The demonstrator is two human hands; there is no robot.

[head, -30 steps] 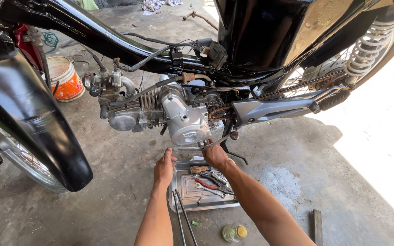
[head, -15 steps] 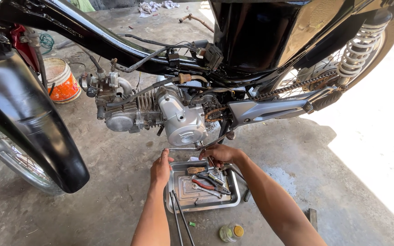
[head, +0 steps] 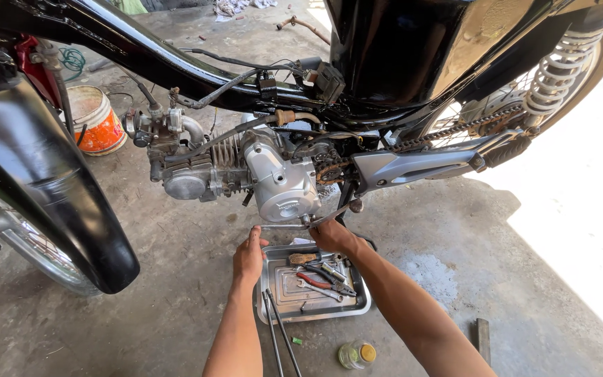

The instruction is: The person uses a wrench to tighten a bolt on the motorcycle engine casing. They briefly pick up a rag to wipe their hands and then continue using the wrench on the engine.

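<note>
On the concrete floor (head: 141, 314), the black motorcycle (head: 385, 63) stands over a metal tool tray (head: 284, 311). Beneath the silver engine (head: 280, 185), the left hand (head: 248, 257) and right hand (head: 333, 236) each grip the thin metal rod (head: 284, 226).

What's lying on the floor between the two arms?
In the head view, a metal tray of hand tools, among them red-handled pliers, lies between the left hand and the right hand. Two thin rods cross its near left corner.

Obstacles: engine (head: 273, 178) above, tool tray (head: 312, 307) below | free room: bare floor (head: 169, 251) left, seemingly
</note>
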